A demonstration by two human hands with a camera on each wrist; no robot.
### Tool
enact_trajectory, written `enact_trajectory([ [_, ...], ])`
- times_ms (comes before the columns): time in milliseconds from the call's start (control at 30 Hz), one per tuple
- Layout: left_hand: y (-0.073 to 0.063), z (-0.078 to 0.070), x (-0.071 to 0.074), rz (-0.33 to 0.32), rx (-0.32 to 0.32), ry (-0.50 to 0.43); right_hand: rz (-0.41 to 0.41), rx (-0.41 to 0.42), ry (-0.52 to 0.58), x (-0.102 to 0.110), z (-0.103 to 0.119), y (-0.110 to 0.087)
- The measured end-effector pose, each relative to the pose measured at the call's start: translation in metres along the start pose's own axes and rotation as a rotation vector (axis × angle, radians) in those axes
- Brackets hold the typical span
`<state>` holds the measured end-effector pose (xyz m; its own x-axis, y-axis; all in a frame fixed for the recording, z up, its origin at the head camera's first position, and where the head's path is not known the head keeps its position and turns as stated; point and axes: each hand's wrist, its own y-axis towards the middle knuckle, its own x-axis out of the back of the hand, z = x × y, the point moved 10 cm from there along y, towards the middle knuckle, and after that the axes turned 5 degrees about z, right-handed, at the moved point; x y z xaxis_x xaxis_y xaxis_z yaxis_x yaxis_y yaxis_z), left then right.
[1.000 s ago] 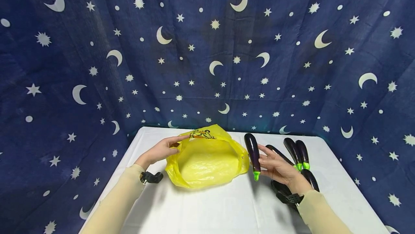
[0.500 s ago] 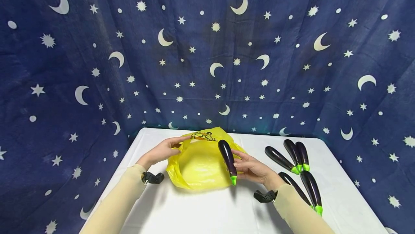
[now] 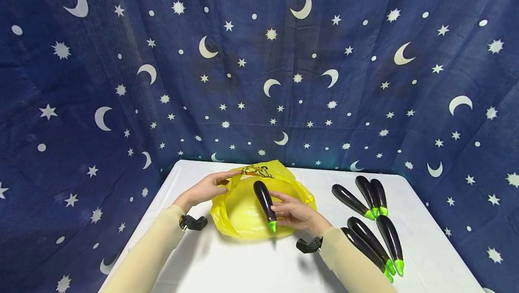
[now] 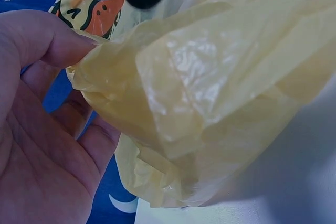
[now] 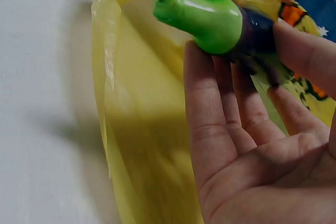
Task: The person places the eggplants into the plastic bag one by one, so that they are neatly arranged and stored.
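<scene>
A yellow plastic bag [image 3: 243, 214] with a printed cartoon lies on the table, its mouth spread wide. On its left rim, my left hand [image 3: 204, 189] pinches the plastic between thumb and fingers; the left wrist view shows the film [image 4: 173, 93] gathered at the thumb tip. My right hand [image 3: 298, 214] holds a dark purple eggplant [image 3: 264, 203] by thumb and fingertips over the bag's opening. The eggplant is tilted, its green stem end [image 5: 210, 22] towards me and its rounded end away. In the right wrist view the bag's mouth lies behind and below it.
Several more eggplants [image 3: 390, 239] lie on the right side of the white-covered table [image 3: 227, 268], partly beside my right forearm. A blue curtain [image 3: 259, 58] with moons and stars hangs behind the table and along both sides.
My right hand has carried the eggplant leftwards, from beside the bag to over its opening. The left hand keeps its place on the rim.
</scene>
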<state>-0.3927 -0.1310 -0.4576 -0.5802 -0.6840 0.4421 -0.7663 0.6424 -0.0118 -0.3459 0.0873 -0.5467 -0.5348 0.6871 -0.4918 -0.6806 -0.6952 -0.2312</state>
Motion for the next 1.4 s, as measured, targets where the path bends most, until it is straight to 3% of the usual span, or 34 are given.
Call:
enact_trajectory([
  [333,0.002,-0.004,-0.001,0.002,-0.029,0.012,-0.097,0.002,-0.069,-0.015,0.000,0.048],
  [667,-0.001,-0.001,-0.007,0.019,-0.005,-0.015,-0.191,-0.004,-0.150,-0.030,-0.015,0.085],
  [900,-0.008,0.004,-0.014,0.030,0.004,-0.002,-0.203,-0.016,-0.171,-0.043,-0.029,0.096],
  [1400,0.001,0.000,-0.016,0.044,-0.015,-0.014,-0.240,-0.010,-0.241,-0.047,-0.029,0.110],
])
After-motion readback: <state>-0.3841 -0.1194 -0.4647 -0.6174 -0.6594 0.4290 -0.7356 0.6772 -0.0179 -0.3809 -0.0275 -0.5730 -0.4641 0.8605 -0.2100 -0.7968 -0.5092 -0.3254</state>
